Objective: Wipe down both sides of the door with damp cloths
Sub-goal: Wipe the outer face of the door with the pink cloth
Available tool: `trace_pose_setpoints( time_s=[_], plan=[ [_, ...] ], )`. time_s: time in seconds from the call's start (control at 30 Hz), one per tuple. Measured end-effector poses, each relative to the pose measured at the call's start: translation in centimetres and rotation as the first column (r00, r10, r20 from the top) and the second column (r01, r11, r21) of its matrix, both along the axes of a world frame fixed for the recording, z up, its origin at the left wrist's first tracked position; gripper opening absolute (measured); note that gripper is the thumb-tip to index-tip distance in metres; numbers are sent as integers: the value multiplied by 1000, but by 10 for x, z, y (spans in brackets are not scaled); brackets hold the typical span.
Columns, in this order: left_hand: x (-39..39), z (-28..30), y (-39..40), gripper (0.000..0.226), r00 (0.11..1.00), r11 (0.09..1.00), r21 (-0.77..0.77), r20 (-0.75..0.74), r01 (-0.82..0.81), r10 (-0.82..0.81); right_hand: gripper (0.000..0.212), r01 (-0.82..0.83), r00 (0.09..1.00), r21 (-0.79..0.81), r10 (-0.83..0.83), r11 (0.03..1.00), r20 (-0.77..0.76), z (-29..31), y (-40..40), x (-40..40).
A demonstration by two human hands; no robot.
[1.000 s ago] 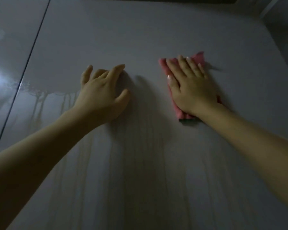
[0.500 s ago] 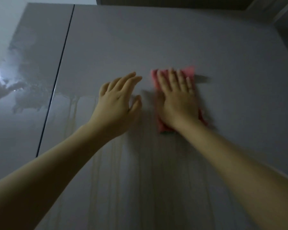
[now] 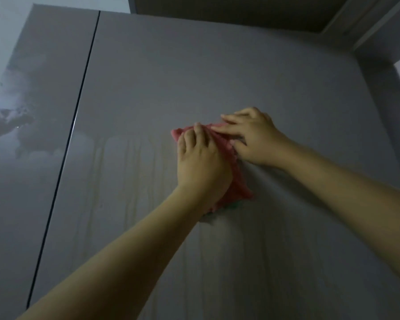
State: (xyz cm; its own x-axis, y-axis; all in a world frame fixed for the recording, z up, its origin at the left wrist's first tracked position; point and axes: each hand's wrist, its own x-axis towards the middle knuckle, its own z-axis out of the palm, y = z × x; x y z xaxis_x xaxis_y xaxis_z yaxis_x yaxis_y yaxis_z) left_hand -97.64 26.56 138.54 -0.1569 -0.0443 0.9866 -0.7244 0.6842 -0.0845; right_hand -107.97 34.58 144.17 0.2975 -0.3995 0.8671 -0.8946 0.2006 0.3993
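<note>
A grey door [image 3: 194,65] fills the view, with wet streaks running down its lower half. A pink cloth [image 3: 239,181] with a bit of green at its lower edge lies flat against the door near the middle. My left hand [image 3: 201,165] lies on top of the cloth and presses it to the door, covering most of it. My right hand [image 3: 252,137] is just to the upper right, its straight fingers reaching left onto the cloth's top edge. Both forearms come up from the bottom of the view.
A glossy grey panel [image 3: 32,158] stands to the left, split from the door by a dark vertical gap [image 3: 79,107]. A dark lintel [image 3: 240,12] runs above the door. A pale frame [image 3: 367,24] slants along the upper right.
My left hand has moved right from the bare door onto the cloth. My right hand has slid off the cloth's middle to its upper right edge. The view has tilted upward.
</note>
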Motion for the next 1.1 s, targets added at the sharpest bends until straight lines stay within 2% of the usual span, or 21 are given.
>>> trace_pose_setpoints(
  time_s=[0.1, 0.17, 0.27, 0.33, 0.37, 0.47, 0.53, 0.57, 0.63, 0.7, 0.73, 0.83, 0.87, 0.9, 1.03, 1.1],
  plan=[
    [-24, 3, -10, 65, 997, 996, 89, -68, 29, -23, 39, -72, 997, -175, 72, 982, -5, 3, -6, -1],
    [-24, 1, -21, 63, 997, 999, 12, -65, 53, -52, 38, -149, 987, -330, 158, 932, -1, -2, -12, -1],
    [2, 2, -40, 63, 992, 979, -201, 127, 35, -10, 35, -208, 970, -461, 243, 863, 17, -18, -21, 4],
    [36, 13, -56, 63, 986, 960, -278, 163, 29, 17, 36, -223, 965, -470, 260, 854, 15, -29, -26, 6],
    [55, 23, -65, 62, 993, 965, -260, 120, 12, 20, 35, -238, 964, -453, 266, 859, -2, -34, -28, 8],
    [96, 55, -83, 59, 992, 992, -77, -77, -104, 99, 33, -285, 958, -362, 279, 888, -71, -42, -36, 14],
    [91, 49, -81, 59, 987, 991, -66, -113, -119, 111, 35, -307, 951, -351, 294, 885, -92, -40, -42, 22],
    [86, 35, -79, 59, 992, 989, -105, -78, -104, 96, 35, -317, 948, -362, 305, 876, -93, -39, -45, 27],
    [87, 1, -80, 60, 993, 974, -216, 82, -70, 90, 36, -338, 939, -390, 332, 856, -86, -37, -51, 36],
    [108, -7, -91, 60, 975, 964, -262, 197, -51, 105, 37, -363, 930, -389, 353, 847, -99, -38, -60, 45],
    [121, 2, -96, 59, 979, 968, -246, 178, -54, 100, 37, -372, 927, -376, 356, 849, -114, -40, -65, 51],
    [138, 27, -104, 56, 992, 987, -104, -55, -120, 114, 39, -392, 920, -352, 366, 850, -140, -45, -79, 70],
    [135, 26, -104, 57, 989, 988, -88, -93, -125, 117, 39, -401, 916, -354, 377, 845, -137, -45, -83, 77],
    [133, 18, -103, 58, 990, 988, -94, -90, -119, 111, 39, -409, 912, -357, 387, 840, -135, -45, -86, 83],
    [162, -14, -118, 58, 978, 971, -224, 172, -80, 121, 38, -427, 904, -371, 397, 824, -158, -46, -94, 102],
    [195, 7, -132, 57, 988, 981, -155, 83, -115, 129, 37, -438, 899, -370, 408, 819, -161, -49, -100, 113]
  ],
)
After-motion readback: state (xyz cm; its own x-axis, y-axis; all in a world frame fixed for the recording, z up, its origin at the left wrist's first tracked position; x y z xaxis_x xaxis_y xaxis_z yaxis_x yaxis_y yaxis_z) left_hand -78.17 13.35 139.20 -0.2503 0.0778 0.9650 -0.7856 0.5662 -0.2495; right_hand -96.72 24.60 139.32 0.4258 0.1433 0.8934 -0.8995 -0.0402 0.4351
